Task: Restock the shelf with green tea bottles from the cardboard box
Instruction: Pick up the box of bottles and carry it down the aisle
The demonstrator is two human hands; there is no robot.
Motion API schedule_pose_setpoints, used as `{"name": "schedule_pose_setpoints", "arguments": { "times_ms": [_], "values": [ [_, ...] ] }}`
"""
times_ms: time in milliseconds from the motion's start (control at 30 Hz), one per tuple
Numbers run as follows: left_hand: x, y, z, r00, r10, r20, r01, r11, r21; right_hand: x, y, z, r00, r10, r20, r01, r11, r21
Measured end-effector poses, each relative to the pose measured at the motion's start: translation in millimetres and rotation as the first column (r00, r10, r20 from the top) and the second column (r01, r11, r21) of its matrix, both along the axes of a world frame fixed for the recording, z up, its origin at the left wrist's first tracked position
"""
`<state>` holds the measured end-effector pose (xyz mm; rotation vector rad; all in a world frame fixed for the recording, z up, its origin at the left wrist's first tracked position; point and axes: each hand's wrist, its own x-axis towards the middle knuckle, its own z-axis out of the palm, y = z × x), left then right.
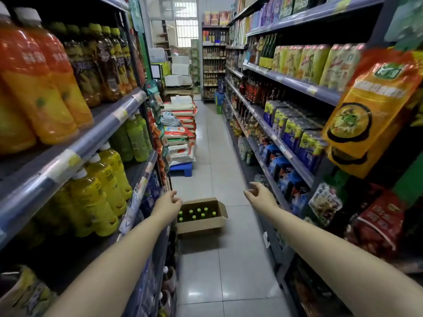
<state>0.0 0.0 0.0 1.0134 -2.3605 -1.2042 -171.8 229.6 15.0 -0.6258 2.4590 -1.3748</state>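
Observation:
An open cardboard box (201, 224) stands on the tiled aisle floor, close to the foot of the left shelving. Several green-capped tea bottles (198, 213) stand upright inside it. More green tea bottles (136, 138) stand on the left middle shelf (139, 170), beyond a row of yellow drinks. My left hand (169, 203) is stretched forward just left of the box, above it in view, fingers loosely curled and holding nothing. My right hand (259, 194) reaches forward to the right of the box, fingers relaxed and holding nothing.
Shelving lines both sides of a narrow aisle. Orange juice bottles (39, 88) fill the upper left shelf, hanging snack bags (370, 110) the right. Stacked rice sacks (180, 131) on a blue pallet (182, 169) stand beyond the box on the left.

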Motion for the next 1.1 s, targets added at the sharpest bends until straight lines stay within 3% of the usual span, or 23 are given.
{"name": "schedule_pose_setpoints", "arguments": {
  "times_ms": [367,567,733,1100],
  "values": [
    [-86.9,-53.0,-41.7,0.995,0.049,0.087,-0.051,0.998,0.026,-106.7,-60.0,-48.1,0.998,-0.005,0.059,0.001,0.998,0.068],
    [-171.2,-99.7,-27.8,0.985,0.112,0.129,-0.112,0.994,-0.01,-210.3,-111.3,-42.2,0.99,0.136,0.034,-0.139,0.982,0.125],
    [-237.0,-130.7,-18.6,0.982,0.172,0.078,-0.175,0.984,0.023,-283.2,-152.6,-37.0,0.978,0.207,0.02,-0.208,0.967,0.15],
    [-321.2,-221.3,-111.2,0.977,0.176,0.12,-0.195,0.965,0.176,-358.5,-249.1,-117.9,0.963,0.203,0.176,-0.238,0.948,0.21]
  ]
}}
